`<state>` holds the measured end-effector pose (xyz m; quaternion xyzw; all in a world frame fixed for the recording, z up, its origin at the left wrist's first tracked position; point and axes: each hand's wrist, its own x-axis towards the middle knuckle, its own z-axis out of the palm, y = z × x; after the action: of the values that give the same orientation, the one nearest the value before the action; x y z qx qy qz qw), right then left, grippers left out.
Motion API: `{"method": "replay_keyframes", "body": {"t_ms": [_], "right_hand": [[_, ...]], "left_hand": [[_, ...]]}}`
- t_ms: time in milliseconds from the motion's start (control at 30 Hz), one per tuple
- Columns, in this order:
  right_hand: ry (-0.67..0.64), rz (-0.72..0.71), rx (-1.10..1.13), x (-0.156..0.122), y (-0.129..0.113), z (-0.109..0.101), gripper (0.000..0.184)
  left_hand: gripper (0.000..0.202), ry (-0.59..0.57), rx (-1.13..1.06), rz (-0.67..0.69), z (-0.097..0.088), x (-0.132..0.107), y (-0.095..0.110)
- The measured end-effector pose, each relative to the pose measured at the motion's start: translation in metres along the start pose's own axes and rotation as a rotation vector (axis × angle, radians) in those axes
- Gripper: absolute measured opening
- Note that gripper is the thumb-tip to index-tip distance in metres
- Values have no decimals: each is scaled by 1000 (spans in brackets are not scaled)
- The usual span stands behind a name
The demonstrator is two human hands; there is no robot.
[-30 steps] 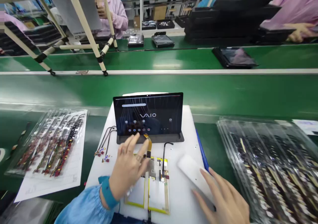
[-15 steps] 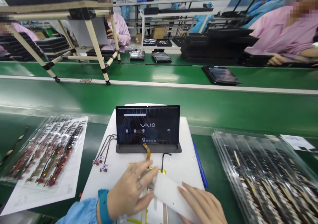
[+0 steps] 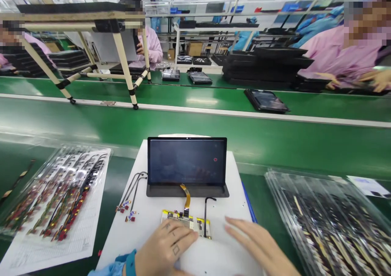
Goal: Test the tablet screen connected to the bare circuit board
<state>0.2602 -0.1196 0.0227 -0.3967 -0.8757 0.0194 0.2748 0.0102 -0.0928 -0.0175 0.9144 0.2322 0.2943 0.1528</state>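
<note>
On white board (image 3: pixel 146 215) | dark tablet (image 3: pixel 187 162), red dot (image 3: pixel 215 159) | left hand (image 3: pixel 166 243) flat, right hand (image 3: pixel 259 243) spread on pad (image 3: pixel 214 257)

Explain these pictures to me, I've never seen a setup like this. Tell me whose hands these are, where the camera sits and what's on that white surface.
This is one view, from a camera worn on a person's head, looking forward and down at their own bare hands. The left hand lies on a white sheet, and the right hand is at its right edge; neither clearly grips anything. On the white work board stands a tablet with a dark screen. An orange ribbon cable runs from it to a flat yellow-edged electronic part. Black cables lie nearby. A clear tray of cables sits on the left, another on the right, and a co-worker sits across the green conveyor belt.
</note>
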Motion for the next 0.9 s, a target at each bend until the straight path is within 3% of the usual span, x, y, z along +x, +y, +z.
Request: {"method": "replay_keyframes", "body": {"t_ms": [100, 167, 200, 333, 467, 733, 900], "right_hand": [[192, 281, 92, -2, 22, 6, 49], [312, 506, 94, -1, 41, 21, 43], [360, 549, 60, 2, 51, 30, 43], [359, 472, -23, 25, 81, 61, 47], [342, 380, -99, 48, 90, 71, 50], [360, 328, -137, 71, 82, 63, 48], [401, 423, -86, 49, 64, 47, 36]], "left_hand": [[57, 40, -13, 7, 3, -3, -1], [58, 61, -5, 20, 4, -3, -2], [58, 71, -1, 26, 3, -3, -2], [56, 111, 12, 68, 0, 0, -5], [48, 132, 13, 107, -2, 2, -8], [48, 150, 25, 125, -4, 5, -8], [48, 129, -4, 80, -2, 1, -5]]}}
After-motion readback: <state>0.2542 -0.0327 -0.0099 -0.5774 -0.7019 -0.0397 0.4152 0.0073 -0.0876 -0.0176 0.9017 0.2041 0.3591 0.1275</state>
